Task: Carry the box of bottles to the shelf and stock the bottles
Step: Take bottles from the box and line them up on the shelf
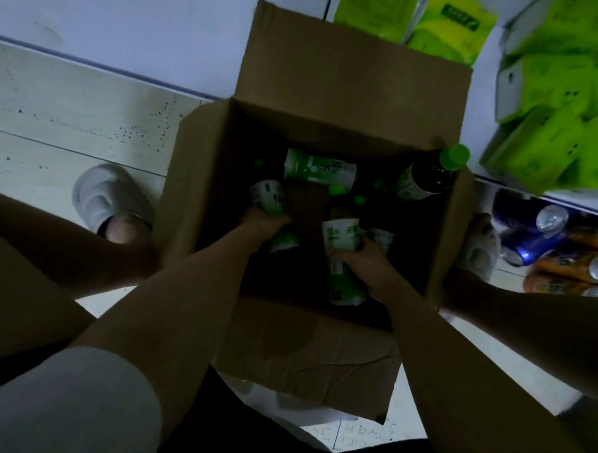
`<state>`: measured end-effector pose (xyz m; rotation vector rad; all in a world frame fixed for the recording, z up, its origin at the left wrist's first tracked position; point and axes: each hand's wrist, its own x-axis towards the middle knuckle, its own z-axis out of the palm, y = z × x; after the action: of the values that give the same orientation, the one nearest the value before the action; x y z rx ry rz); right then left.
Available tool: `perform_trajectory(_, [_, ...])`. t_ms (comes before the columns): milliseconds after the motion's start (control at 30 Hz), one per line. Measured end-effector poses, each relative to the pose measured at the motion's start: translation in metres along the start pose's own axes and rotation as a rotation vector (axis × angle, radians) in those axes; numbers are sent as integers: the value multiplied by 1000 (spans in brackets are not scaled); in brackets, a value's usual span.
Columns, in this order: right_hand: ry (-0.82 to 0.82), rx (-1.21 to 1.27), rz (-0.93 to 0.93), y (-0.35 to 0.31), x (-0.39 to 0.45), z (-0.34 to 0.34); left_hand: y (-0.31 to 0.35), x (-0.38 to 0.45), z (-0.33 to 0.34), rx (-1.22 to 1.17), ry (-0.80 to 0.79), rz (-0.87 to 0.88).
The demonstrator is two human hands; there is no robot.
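Head view: a brown box [331, 90] sits on the floor [73, 113] with its flaps open. Both hands are inside the box. The left hand [267, 225] is curled around a bottle [269, 197] with a green label. The right hand [361, 263] is curled around another bottle [341, 238]. More bottles lie in the box (it is dark in there), and one dark bottle with a green cap [456, 156] leans on the right wall of the box. Green packs [553, 100] and cans [551, 216] sit to the right of the box. A grey slipper [103, 197] is left of the box.
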<state>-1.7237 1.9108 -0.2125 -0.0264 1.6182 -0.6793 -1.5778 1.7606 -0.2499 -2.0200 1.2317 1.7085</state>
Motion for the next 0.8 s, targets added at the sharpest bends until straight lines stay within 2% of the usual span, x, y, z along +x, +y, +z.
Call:
perform_trajectory(100, [6, 7, -21, -3, -11, -3, -19, -24, -7, -47, -109, -25])
perform_trajectory(200, [36, 43, -42, -6, -25, -2, -34, -45, -17, -88, -219, 20])
perform_trajectory(333, [49, 126, -112, -11, -49, 8, -28, -75, -36, -173, -367, 122])
perform_trajectory(667, [27, 135, -515, -62, -131, 43, 2, -161, -88, -276, -614, 465])
perform_trajectory(800, [-51, 310, -579, -85, -168, 49, 14, -180, -100, -330, -660, 573])
